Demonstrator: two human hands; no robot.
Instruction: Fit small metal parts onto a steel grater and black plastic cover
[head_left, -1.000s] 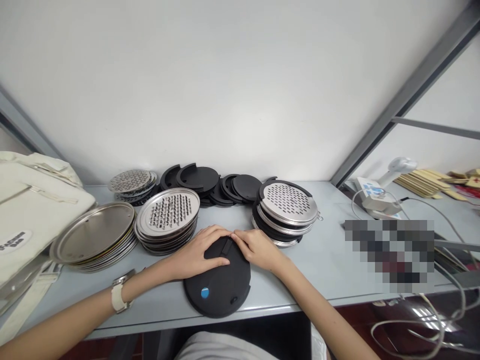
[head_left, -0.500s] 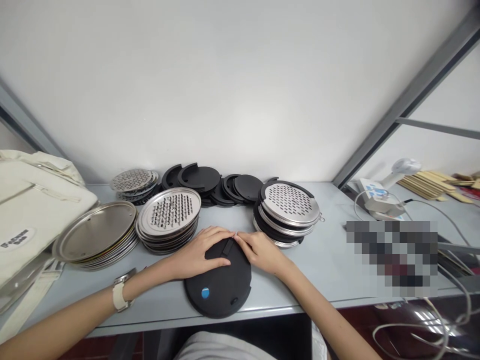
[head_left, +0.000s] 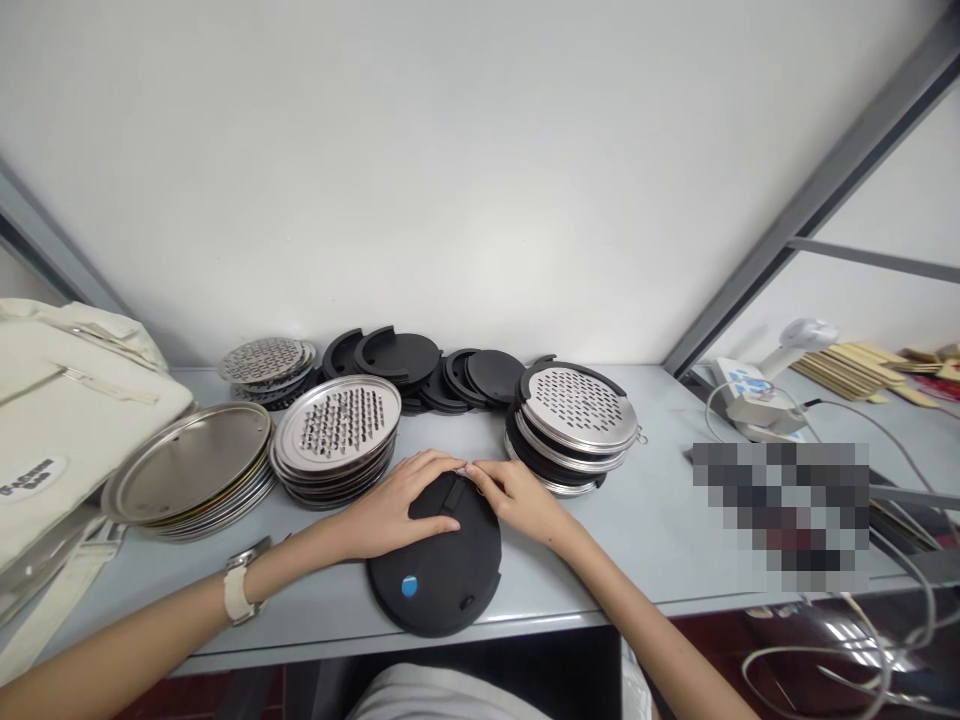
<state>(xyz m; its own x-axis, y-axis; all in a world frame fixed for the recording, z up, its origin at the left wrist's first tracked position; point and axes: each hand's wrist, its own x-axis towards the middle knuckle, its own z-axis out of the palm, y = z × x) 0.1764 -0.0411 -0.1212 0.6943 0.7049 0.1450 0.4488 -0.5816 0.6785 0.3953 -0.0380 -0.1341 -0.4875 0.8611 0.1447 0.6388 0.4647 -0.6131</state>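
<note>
A round black disc (head_left: 439, 575) with a blue dot lies flat near the table's front edge. My left hand (head_left: 405, 505) rests over its upper left, thumb stretched across the surface and fingers reaching to its far rim, so it holds the disc. At that same far rim my right hand (head_left: 517, 500) is closed in a pinch, its fingertips touching those of my left hand; a small pale bit shows between them, too small to name. Beyond my left hand stands a stack topped by a metal grater plate (head_left: 345, 422); another stack with a perforated plate (head_left: 577, 405) is behind my right hand.
Metal plates (head_left: 195, 465) are piled at the left beside a cream bag (head_left: 67, 400). Black discs (head_left: 401, 357) and small grater plates (head_left: 262, 360) line the wall. To the right are a white device (head_left: 757, 400), cables, wooden pieces (head_left: 851, 370) and a blurred-out patch.
The fingertips of my right hand have shifted slightly at the disc's far rim. The disc and my left hand have hardly moved.
</note>
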